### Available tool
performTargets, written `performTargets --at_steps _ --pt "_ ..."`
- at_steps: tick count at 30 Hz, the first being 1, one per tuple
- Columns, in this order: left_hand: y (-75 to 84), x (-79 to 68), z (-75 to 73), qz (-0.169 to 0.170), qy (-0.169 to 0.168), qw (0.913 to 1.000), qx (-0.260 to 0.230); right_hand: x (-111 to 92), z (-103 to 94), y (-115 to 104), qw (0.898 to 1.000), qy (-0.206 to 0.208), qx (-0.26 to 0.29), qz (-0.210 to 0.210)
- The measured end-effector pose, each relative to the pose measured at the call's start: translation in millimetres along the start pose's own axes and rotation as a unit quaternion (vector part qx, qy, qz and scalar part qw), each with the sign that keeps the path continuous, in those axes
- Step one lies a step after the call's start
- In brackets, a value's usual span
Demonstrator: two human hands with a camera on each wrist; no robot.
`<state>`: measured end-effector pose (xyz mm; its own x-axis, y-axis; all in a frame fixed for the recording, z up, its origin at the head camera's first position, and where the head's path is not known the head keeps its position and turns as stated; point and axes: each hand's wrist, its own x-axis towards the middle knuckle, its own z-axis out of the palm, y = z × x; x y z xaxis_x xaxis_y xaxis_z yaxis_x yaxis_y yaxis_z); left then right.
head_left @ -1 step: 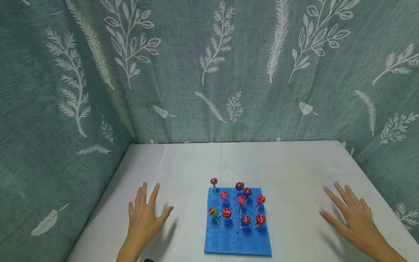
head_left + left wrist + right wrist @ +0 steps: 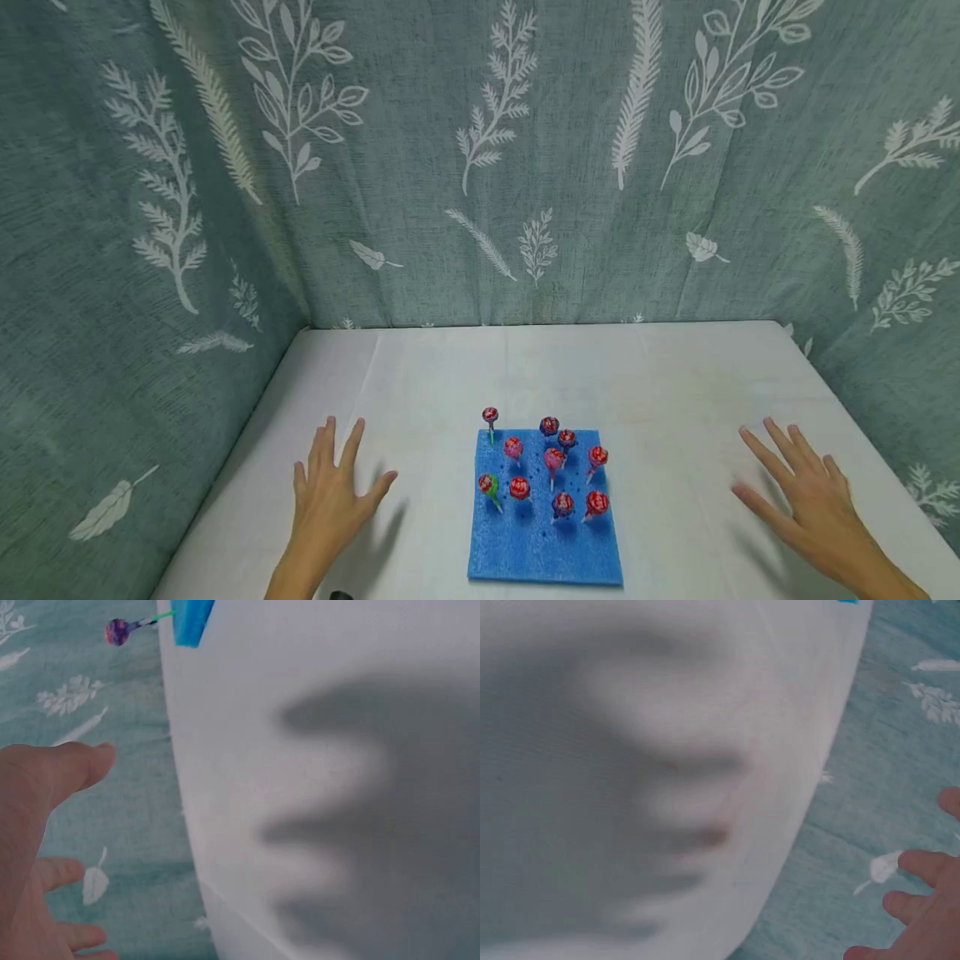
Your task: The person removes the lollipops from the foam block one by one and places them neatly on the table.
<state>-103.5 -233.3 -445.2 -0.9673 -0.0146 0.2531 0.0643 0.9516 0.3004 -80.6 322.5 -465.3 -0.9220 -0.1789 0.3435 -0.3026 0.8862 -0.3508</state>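
A blue foam board [image 2: 545,557] lies on the table between the two hands, with several wrapped lollipops standing in its back and middle parts. One lollipop with a green stick [image 2: 490,414] stands at the back left corner. Another, red and green [image 2: 488,484], leans at the left edge, and a red one [image 2: 596,503] is at the right. My left hand [image 2: 327,500] hovers left of the board, fingers spread and holding nothing. Far to the right, my right hand [image 2: 813,508] is likewise spread above the table. The left wrist view shows a purple lollipop [image 2: 118,631] beyond the left thumb.
A white cloth covers the table [image 2: 675,383]. Green curtains [image 2: 420,150] with white leaf prints rise behind it and along both sides. A small black object [image 2: 341,595] shows at the bottom edge near the left wrist. Both hands cast shadows on the cloth.
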Motion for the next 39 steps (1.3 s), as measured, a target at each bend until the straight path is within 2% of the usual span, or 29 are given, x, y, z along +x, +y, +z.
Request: performTargets --at_steps 10,17,23,32,39 --pt "-1.4 -2.7 -2.7 0.000 -0.002 1.0000 0.001 -1.2 -3.9 -2.8 1.000 0.016 0.005 -0.001" --pt "1.3 -6.6 -0.5 0.016 0.003 0.9996 -0.024 -0.3 -4.3 -11.0 0.999 0.028 0.013 -0.008" --pt "6.7 -9.5 2.3 0.039 0.020 0.9971 -0.062 1.9 -2.7 -21.6 0.999 0.017 0.029 -0.010" --pt "15.4 -19.6 6.8 0.059 0.003 0.9934 -0.099 6.1 7.9 -49.0 0.998 0.001 0.067 -0.013" --pt "39.8 -19.4 25.3 0.077 -0.035 0.9868 -0.138 1.8 4.0 -61.8 0.998 -0.021 0.054 -0.017"
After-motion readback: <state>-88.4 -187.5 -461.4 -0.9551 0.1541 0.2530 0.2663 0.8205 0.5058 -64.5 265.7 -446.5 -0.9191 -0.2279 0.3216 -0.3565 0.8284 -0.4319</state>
